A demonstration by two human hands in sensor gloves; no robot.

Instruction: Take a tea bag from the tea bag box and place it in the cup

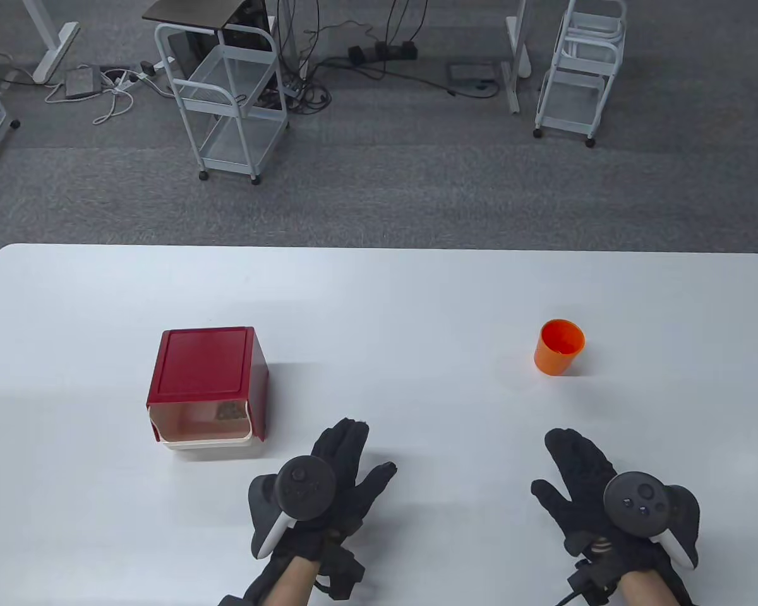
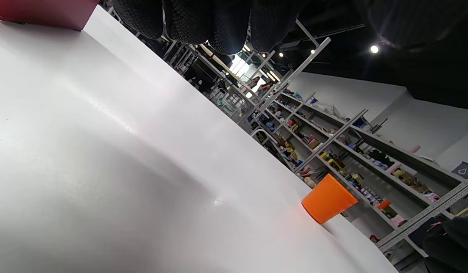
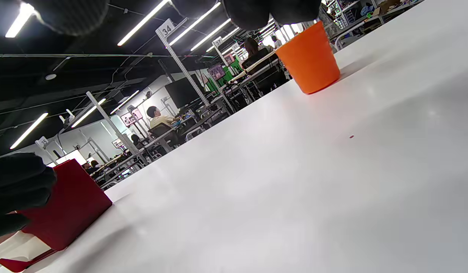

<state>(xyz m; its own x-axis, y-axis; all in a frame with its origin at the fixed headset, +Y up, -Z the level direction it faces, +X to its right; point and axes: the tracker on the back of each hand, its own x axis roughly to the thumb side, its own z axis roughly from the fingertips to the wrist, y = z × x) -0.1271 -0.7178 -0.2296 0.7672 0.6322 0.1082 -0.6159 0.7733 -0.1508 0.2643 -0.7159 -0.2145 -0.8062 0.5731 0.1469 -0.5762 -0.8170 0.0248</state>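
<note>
A red tea bag box point(image 1: 207, 382) with a cream translucent front flap stands on the white table point(image 1: 379, 297) at the left; something brownish shows behind the flap. It also shows in the right wrist view point(image 3: 67, 208) and at the top left corner of the left wrist view point(image 2: 44, 11). An orange cup point(image 1: 559, 347) stands upright at the right, also in the left wrist view point(image 2: 327, 199) and the right wrist view point(image 3: 309, 60). My left hand point(image 1: 347, 470) lies flat and empty, right of the box. My right hand point(image 1: 575, 473) lies flat and empty, below the cup.
Beyond the table's far edge is grey carpet with white wire carts point(image 1: 227, 101) and cables. The wrist views show shelving point(image 2: 332, 144) and desks in the background.
</note>
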